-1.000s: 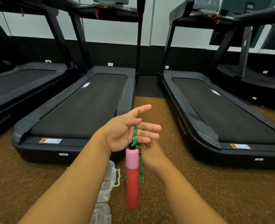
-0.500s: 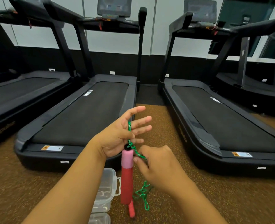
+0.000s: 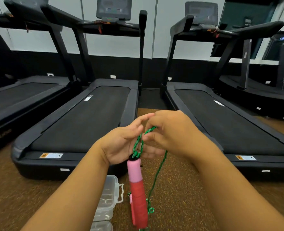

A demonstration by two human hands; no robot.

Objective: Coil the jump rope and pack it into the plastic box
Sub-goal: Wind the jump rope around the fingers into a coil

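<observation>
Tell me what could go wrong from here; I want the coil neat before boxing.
The loops on the left hand sit on spread fingers and could slip off. The handle dangles and may swing. The slack green rope that the right hand pinches could tangle below.

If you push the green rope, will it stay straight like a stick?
Probably not. The green rope hangs limp from the right hand and kinks into little loops lower down, so it looks floppy. The handle dangling from it likely swings easily.
</observation>
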